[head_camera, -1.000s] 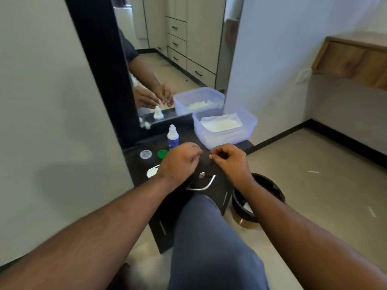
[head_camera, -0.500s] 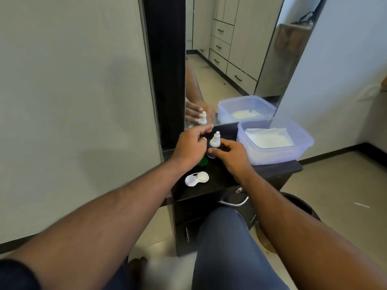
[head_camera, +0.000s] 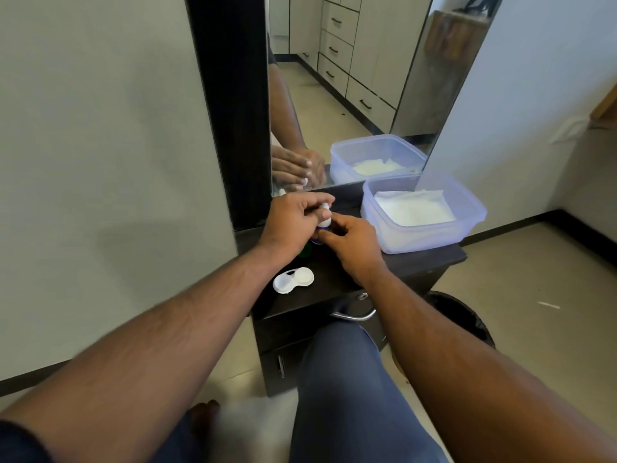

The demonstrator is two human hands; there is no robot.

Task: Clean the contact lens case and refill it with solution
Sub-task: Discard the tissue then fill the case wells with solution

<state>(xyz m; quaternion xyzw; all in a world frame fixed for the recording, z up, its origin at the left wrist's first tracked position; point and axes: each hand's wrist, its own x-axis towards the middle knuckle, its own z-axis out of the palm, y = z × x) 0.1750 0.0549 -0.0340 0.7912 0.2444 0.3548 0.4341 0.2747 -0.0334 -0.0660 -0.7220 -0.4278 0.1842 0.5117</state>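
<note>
Both hands have closed further on the solution bottle [head_camera: 324,222] since half a second ago: the left hand [head_camera: 289,222] now pinches its white top with curled fingers, while the right hand [head_camera: 351,238] grips the blue body from the 3 o'clock side, thumb curled round it. Bottle and hands sit over the back of the dark table [head_camera: 430,259], just in front of the mirror [head_camera: 350,78] (which doubles the hands). At about 7 o'clock from the bottle, near the table's front edge, the white contact lens case [head_camera: 293,280] lies open and untouched, clear of both hands. A green cap [head_camera: 305,251] peeks out under the left wrist. At 3 o'clock stands a clear plastic tub [head_camera: 467,225] with white tissue [head_camera: 414,208] inside.
</note>
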